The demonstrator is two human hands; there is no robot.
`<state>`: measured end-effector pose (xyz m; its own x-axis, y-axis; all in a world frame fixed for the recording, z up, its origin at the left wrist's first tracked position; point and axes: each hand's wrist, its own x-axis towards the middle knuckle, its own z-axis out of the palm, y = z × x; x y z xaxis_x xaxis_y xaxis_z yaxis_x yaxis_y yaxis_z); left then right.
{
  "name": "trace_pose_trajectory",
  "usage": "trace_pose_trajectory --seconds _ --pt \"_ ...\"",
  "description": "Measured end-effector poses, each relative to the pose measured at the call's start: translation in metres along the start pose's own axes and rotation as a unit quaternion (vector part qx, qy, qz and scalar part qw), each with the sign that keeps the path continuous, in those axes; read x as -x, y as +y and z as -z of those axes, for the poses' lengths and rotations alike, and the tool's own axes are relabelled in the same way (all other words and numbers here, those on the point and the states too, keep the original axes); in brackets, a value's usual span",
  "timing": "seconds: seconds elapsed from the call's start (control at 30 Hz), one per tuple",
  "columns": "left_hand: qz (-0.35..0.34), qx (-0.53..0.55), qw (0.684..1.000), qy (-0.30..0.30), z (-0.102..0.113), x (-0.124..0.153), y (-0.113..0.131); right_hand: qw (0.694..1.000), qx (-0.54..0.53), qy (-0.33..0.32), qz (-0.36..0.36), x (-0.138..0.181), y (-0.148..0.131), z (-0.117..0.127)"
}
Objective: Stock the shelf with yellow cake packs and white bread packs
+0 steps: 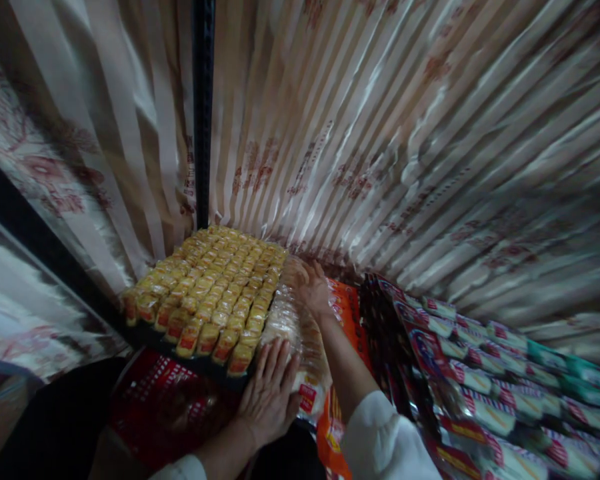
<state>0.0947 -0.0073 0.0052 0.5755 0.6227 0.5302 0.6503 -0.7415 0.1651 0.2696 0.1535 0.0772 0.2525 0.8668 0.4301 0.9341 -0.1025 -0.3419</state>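
My left hand (270,393) lies flat, fingers stretched, against the near end of a clear plastic bag of pale round biscuits (293,327). My right hand (310,287) presses on the far end of the same bag, fingers curled over it. The bag stands on edge between a block of small yellow-and-red packets (210,287) on its left and an orange packet (347,307) on its right. Both sleeves are white.
Striped cream curtain cloth (380,133) hangs behind and above the shelf. A dark metal upright (203,113) rises behind the yellow packets. Rows of red, white and green packets (480,380) fill the right. A red packet (155,400) lies below the shelf edge.
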Motion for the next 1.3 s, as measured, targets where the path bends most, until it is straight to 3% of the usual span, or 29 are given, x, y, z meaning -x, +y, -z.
trace_pose_trajectory --seconds 0.1,0.2,0.27,0.33,0.47,0.77,1.03,1.3 --pt "0.001 0.007 1.0 -0.005 -0.001 0.001 -0.001 0.99 -0.086 0.073 -0.089 0.037 0.012 0.029" --pt "-0.003 0.012 1.0 -0.001 -0.003 0.001 -0.001 0.968 -0.162 0.123 -0.147 0.094 0.017 0.058" --pt "-0.007 0.013 1.0 0.0 -0.003 0.001 -0.001 0.961 -0.182 0.123 -0.166 0.137 0.015 0.07" --pt "-0.009 0.013 1.0 -0.004 -0.002 0.002 0.0 0.963 -0.19 0.082 -0.172 0.177 0.012 0.074" --pt "-0.002 0.013 1.0 -0.009 0.0 0.003 0.001 0.982 -0.13 0.053 -0.124 0.227 0.004 0.064" --pt "-0.007 0.013 1.0 0.007 0.0 0.004 0.001 0.991 -0.113 0.052 -0.046 0.223 0.008 0.055" --pt "-0.003 0.015 1.0 0.021 -0.002 0.004 0.002 0.991 -0.101 0.071 -0.05 0.223 0.01 0.051" --pt "0.001 0.013 0.999 0.037 -0.003 0.005 0.002 0.995 -0.078 0.045 -0.029 0.23 0.007 0.045"
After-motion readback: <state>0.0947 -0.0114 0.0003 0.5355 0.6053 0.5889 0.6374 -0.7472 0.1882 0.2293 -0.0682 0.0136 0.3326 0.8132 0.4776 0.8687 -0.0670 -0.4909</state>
